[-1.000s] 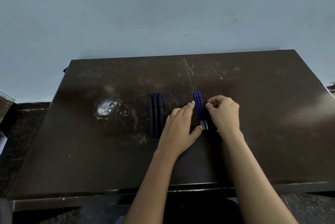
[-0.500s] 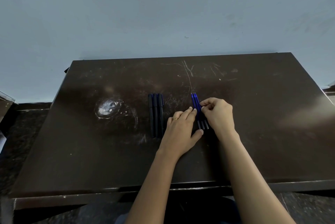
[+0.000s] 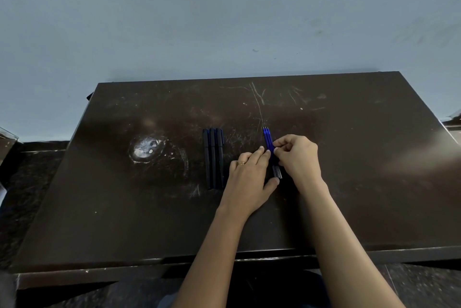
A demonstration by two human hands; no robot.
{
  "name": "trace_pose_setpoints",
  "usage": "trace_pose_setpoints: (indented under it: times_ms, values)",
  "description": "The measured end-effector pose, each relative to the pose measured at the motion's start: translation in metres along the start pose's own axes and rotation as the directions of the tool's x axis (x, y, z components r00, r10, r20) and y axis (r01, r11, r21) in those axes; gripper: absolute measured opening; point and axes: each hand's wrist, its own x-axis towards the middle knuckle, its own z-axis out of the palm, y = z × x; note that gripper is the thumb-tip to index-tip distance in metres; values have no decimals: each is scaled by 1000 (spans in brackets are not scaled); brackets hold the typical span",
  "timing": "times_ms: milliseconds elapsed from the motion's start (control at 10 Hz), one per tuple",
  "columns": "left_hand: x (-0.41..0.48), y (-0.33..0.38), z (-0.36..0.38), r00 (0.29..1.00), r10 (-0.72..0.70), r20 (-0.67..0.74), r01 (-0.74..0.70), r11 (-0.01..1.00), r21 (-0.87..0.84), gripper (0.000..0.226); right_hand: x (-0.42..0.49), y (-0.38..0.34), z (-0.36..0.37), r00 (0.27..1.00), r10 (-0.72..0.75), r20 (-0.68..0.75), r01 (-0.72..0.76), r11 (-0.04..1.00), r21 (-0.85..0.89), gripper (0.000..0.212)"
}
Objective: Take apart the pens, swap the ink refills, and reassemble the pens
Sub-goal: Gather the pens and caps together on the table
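Three dark pens (image 3: 213, 157) lie side by side near the middle of the dark table (image 3: 349, 158), pointing away from me. To their right lie blue ink refills (image 3: 267, 139) in a tight row, tips away from me, grey ends (image 3: 277, 172) toward me. My left hand (image 3: 249, 180) rests flat against the left side of the refills, fingers together, a ring on one finger. My right hand (image 3: 298, 155) has its thumb and forefinger pinched on the refills from the right. How many refills it grips is hidden by the fingers.
A whitish worn patch (image 3: 146, 148) marks the tabletop left of the pens. Scratches run across the far part of the top. A pale wall stands behind the table. The table's front edge (image 3: 149, 261) is close to me.
My right hand has slid left onto the refills and pinched them. My left hand has stayed pressed against their left side.
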Motion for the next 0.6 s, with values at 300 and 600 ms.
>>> trace_pose_setpoints:
  times_ms: [300, 600]
  values:
    - [1, 0, 1, 1000, 0, -17, 0, 1000, 2, 61, 1, 0, -1, 1000, -2, 4, 2, 1000, -11, 17]
    - [0, -2, 1, 1000, 7, -26, -7, 1000, -20, 62, 1, -1, -2, 1000, -1, -2, 1, 1000, -25, 18]
